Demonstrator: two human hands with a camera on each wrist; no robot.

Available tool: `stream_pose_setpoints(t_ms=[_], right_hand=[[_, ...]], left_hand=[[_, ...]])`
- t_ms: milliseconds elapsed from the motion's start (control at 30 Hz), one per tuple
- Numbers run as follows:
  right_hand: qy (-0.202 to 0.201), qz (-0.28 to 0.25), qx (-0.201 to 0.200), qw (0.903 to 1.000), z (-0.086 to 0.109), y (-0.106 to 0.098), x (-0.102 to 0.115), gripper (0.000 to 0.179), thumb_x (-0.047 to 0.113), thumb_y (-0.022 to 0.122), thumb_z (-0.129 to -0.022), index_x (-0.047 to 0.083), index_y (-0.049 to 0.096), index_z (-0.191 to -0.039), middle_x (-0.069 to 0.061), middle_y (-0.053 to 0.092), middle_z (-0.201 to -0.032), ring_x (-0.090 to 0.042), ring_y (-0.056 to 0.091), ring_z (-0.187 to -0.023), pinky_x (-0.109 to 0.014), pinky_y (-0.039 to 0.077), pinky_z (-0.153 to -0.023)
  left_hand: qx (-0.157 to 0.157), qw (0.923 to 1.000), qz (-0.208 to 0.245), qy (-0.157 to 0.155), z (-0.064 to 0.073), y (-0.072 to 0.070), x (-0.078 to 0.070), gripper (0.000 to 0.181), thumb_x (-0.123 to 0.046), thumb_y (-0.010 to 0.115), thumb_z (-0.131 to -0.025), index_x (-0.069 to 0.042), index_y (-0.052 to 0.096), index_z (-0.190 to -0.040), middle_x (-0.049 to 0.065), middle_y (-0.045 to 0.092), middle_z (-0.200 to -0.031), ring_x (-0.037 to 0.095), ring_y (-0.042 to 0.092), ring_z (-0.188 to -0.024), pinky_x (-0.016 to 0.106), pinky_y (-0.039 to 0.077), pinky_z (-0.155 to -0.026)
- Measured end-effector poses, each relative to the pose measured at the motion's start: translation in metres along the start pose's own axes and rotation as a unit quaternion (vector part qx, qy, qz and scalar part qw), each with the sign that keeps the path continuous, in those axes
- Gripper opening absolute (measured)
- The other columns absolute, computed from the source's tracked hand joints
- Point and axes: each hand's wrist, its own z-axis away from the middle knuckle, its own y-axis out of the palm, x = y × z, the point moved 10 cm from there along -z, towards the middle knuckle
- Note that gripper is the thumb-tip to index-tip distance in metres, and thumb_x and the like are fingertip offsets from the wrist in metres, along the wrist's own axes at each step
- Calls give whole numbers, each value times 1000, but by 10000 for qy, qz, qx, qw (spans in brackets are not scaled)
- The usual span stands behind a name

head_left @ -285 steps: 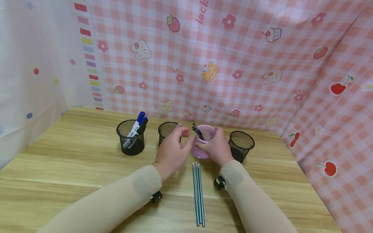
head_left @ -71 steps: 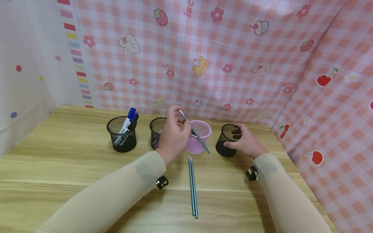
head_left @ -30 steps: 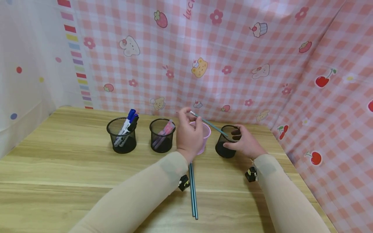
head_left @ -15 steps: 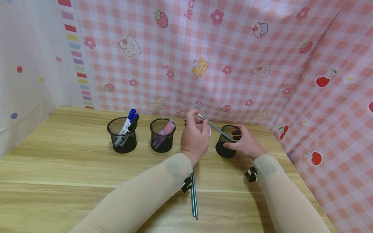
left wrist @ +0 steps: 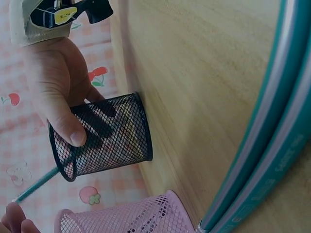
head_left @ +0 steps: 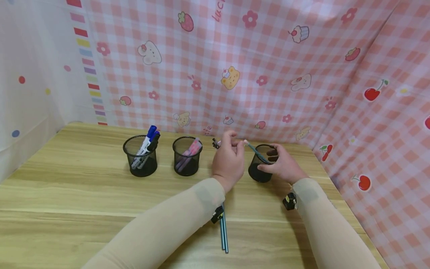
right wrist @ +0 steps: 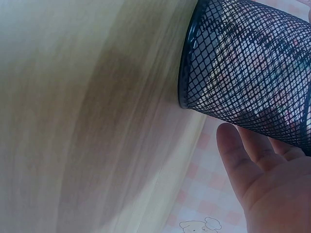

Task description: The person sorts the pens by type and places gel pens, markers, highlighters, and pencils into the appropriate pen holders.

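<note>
My right hand (head_left: 283, 164) grips a black mesh pen cup (right wrist: 252, 68) by its side, thumb in front and fingers behind. A teal pencil (left wrist: 36, 187) leans out of this cup, its lower part inside and its eraser end up to the left. My left hand (head_left: 228, 160) has its fingertips right by that eraser end, the fingers loosely bent; they seem to touch it at most. Behind the left hand a pink mesh pen cup (left wrist: 121, 218) is mostly hidden in the head view. Two more teal pencils (head_left: 224, 235) lie on the table, partly under the left wrist.
To the left stand two black mesh cups, one with blue and black markers (head_left: 144, 153), one with pink-purple pens (head_left: 188, 157). Dark pen tops (head_left: 215, 143) show beside the left hand. A pink checked cloth (head_left: 201, 67) hangs behind the wooden table (head_left: 84, 194).
The left hand has carried a pencil rightward from above the pink cup. The pencil has slid down into the right black cup, its eraser end now past the fingertips. The right hand stays put.
</note>
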Motion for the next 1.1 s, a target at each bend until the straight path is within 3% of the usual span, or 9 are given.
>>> stream_pose_setpoints(t_ms=[333,467,600,767,900,1100], right_hand=[[42,40,3,10000,-4,1,-4,96,27,87,-87,1,29,-159,-27,50,-153,-45,50,-142,-59,45,-115],[19,6,16,10000,-3,2,-3,96,27,87,-88,0,29,-159,-28,49,-153,-45,50,-142,-59,45,-115],[36,-11,32,10000,-3,2,-4,97,30,87,-87,1,29,-159,-27,49,-154,-45,49,-143,-59,45,-115],[40,-21,37,10000,-2,2,-4,97,31,87,-87,2,29,-160,-26,49,-154,-44,49,-143,-60,45,-115],[14,-8,20,10000,-3,2,-4,96,29,87,-87,2,30,-159,-26,50,-153,-44,50,-143,-59,45,-115],[12,40,-26,10000,-3,1,-5,96,30,88,-86,2,31,-158,-26,52,-152,-44,52,-141,-58,45,-115]], left_hand=[[290,9988,-373,-127,5,5,5,31,-30,53,-110,-18,51,-138,-3,77,-110,15,74,-92,40,55,-80],[723,9961,-504,17,10,8,3,31,-30,56,-109,-15,54,-136,-4,76,-109,12,73,-95,36,55,-81],[1388,9867,-819,200,20,11,0,33,-32,58,-107,-14,56,-135,-4,74,-107,9,69,-82,30,55,-77],[2297,9601,-1545,390,35,15,0,32,-36,59,-108,-16,58,-133,-8,71,-97,5,61,-71,26,52,-72],[2873,9353,-2053,214,43,13,11,33,-37,60,-107,-16,59,-133,-6,72,-99,9,66,-76,30,55,-71],[3510,8837,-3094,-89,48,1,35,37,-43,66,-103,-16,63,-127,3,74,-119,20,71,-96,41,58,-82]])
